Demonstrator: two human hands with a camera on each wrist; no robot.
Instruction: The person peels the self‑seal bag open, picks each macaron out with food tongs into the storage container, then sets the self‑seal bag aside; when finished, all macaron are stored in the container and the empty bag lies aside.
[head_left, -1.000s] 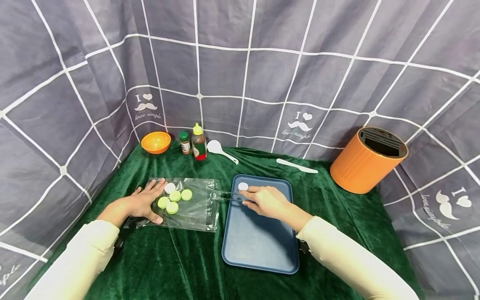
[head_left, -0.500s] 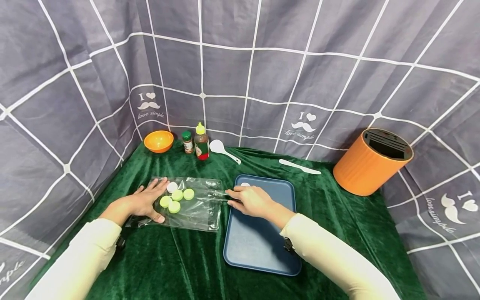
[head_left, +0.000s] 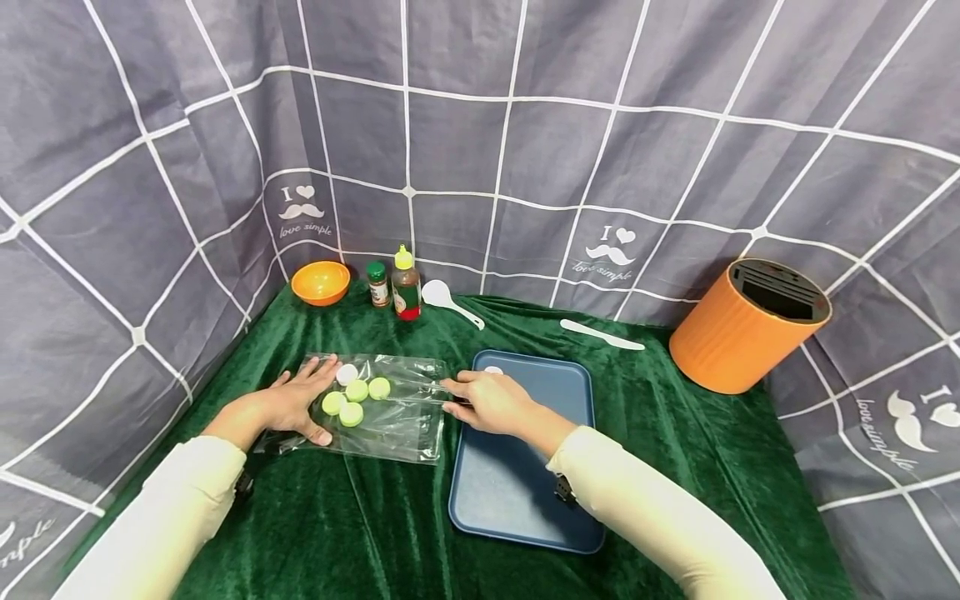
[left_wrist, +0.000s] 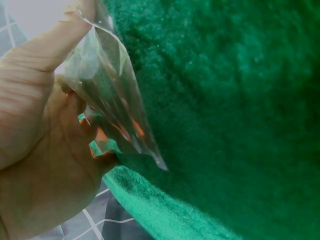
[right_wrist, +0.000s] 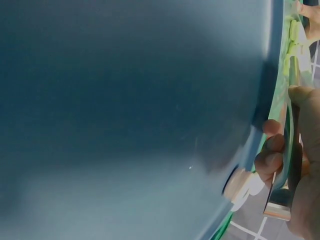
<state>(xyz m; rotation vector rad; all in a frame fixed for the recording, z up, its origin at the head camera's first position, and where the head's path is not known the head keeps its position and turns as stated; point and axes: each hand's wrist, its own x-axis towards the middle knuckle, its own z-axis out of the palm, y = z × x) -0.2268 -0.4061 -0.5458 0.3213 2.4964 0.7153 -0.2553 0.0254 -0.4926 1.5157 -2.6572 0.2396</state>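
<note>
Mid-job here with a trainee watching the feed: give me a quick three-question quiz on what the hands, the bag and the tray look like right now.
1. True or false: the left hand lies flat on the clear plastic bag.
2. How many green discs show at the bag?
3. Multiple choice: the white disc on the blue tray lies at A) its far end, B) its near end, C) its right rim.

Key: 1 true. 2 four. 3 A. The right hand holds metal tweezers pointing over the bag toward the discs.
</note>
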